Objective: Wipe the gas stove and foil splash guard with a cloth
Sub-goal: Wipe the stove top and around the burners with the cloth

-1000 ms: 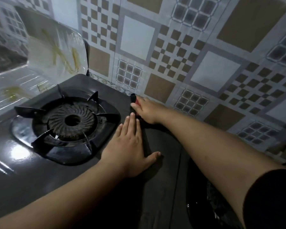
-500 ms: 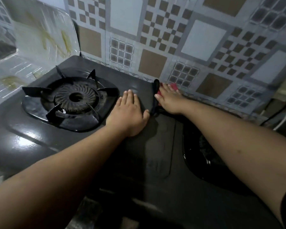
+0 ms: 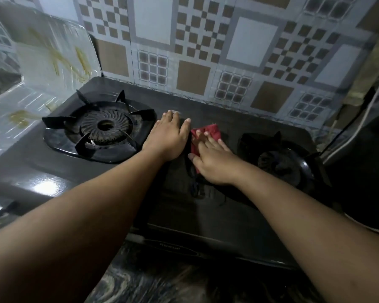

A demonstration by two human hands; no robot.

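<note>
A black two-burner gas stove [image 3: 109, 178] fills the middle of the view. My left hand [image 3: 169, 136] lies flat and open on its top, between the burners. Just to the right, my right hand [image 3: 212, 160] presses a red and black cloth [image 3: 208, 131] onto the stove top, fingers spread over it. The foil splash guard [image 3: 53, 55] stands at the left behind the left burner [image 3: 103, 127], with yellowish streaks on it. The right burner [image 3: 280, 160] sits in shadow.
A patterned tiled wall [image 3: 206, 51] runs behind the stove. Cables [image 3: 359, 127] hang at the right edge beside a dark object. The stove's front panel [image 3: 184, 248] overhangs a marbled countertop [image 3: 162, 285].
My right hand has pulled the cloth from the back edge of the stove toward me, down the middle strip. My left hand stayed flat beside the left burner. The view shifted right.
</note>
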